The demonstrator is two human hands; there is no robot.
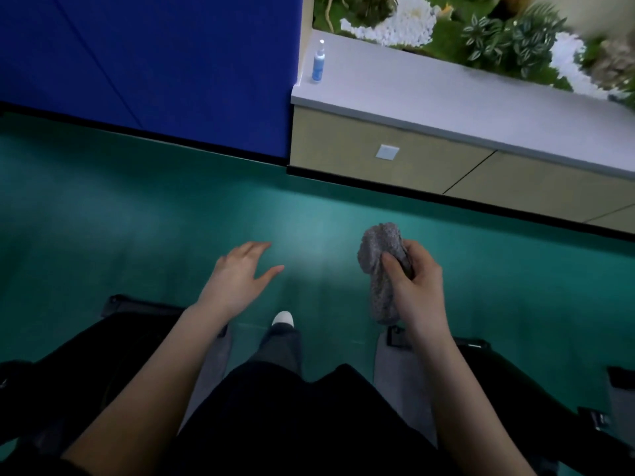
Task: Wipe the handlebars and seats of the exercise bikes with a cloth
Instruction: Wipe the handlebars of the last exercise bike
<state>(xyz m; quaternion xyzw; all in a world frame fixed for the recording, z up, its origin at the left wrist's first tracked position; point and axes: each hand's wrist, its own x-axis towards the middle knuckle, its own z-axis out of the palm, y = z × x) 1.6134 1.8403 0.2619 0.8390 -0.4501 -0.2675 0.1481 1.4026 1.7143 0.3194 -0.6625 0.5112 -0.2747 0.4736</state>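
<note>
View down onto a green floor (137,207). At near right, the right hand (417,286) grasps a bunched grey cloth (379,266) in mid-air. The left hand (237,276) is released, fingers spread. Dark bike parts (137,309) along the near edges are shadowed and cut off. Far off, a blue spray bottle (318,65) stands on a white ledge (429,94).

The left grip (237,275) hangs spread, fingers straight, palm down; the right grip (415,283) curls round the cloth (380,243).

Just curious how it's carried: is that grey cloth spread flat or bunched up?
Bunched up: the right hand grips the cloth as a crumpled wad.
</note>
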